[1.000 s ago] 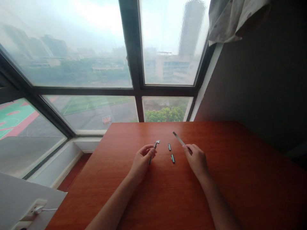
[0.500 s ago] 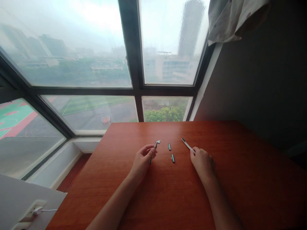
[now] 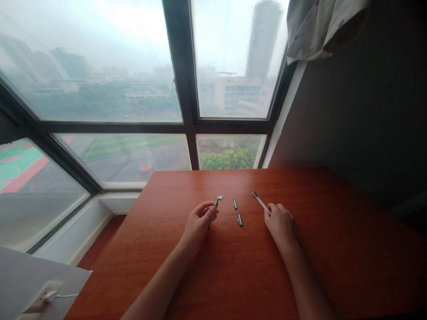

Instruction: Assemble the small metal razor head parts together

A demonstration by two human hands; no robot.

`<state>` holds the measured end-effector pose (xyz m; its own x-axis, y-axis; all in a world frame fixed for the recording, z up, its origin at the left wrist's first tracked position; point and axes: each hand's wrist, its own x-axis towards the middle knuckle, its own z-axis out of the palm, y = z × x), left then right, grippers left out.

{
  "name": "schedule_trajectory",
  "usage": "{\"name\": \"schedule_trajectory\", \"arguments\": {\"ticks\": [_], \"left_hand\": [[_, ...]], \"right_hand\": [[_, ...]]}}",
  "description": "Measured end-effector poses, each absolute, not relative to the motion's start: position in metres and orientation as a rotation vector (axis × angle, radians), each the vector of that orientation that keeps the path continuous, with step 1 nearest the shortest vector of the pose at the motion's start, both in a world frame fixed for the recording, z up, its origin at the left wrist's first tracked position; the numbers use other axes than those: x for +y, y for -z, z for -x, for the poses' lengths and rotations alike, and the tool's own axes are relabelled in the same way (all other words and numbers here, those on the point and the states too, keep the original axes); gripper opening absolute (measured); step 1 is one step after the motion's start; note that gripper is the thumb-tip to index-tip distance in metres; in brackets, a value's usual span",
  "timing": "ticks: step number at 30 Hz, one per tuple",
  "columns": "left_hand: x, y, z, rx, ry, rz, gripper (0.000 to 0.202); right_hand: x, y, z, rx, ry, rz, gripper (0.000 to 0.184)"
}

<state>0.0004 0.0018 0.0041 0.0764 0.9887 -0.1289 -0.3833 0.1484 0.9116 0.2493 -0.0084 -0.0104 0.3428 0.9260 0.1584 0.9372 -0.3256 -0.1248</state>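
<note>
My left hand [image 3: 197, 223] is curled round a slim metal razor handle [image 3: 213, 210] whose bare head end points away from me, just above the red-brown table [image 3: 233, 266]. My right hand [image 3: 280, 224] rests on the table, fingers closed over the near end of a thin grey stick-like tool [image 3: 260, 202] that lies flat. Between the two hands lie two small green-and-black razor cartridges, one farther [image 3: 235, 204] and one nearer [image 3: 239, 219].
A large window [image 3: 133, 89] with dark frames stands beyond the table's far edge. A dark wall [image 3: 360, 111] runs along the right, with a bunched curtain [image 3: 323, 26] at the top. A white socket with a cable [image 3: 46, 297] sits at the lower left.
My right hand moved right and lowered the thin tool from a raised slant to flat on the table. My left hand kept still with the razor handle.
</note>
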Motion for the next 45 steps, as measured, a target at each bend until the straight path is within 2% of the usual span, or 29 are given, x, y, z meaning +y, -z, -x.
{"name": "schedule_trajectory", "arguments": {"ticks": [21, 27, 33, 41, 43, 45], "left_hand": [[0.002, 0.000, 0.000, 0.917, -1.225, -0.860, 0.034], [0.002, -0.001, 0.001, 0.915, -1.211, -0.886, 0.034], [0.000, -0.002, 0.001, 0.900, -1.133, -0.955, 0.036], [-0.001, -0.003, 0.000, 0.880, -1.114, -0.997, 0.035], [-0.001, -0.004, 0.000, 0.871, -1.116, -1.006, 0.034], [-0.001, -0.004, -0.001, 0.866, -1.125, -1.017, 0.033]], "right_hand": [[-0.008, 0.003, -0.249, -1.711, -0.077, 2.471, 0.022], [-0.008, 0.008, -0.250, -1.620, 0.063, 2.182, 0.027], [0.009, 0.013, -0.234, -1.927, -0.330, 1.596, 0.027], [0.049, -0.005, -0.216, -2.280, -0.510, 1.609, 0.050], [0.054, -0.006, -0.215, -2.316, -0.522, 1.618, 0.047], [0.057, -0.006, -0.214, -2.339, -0.517, 1.623, 0.035]]}}
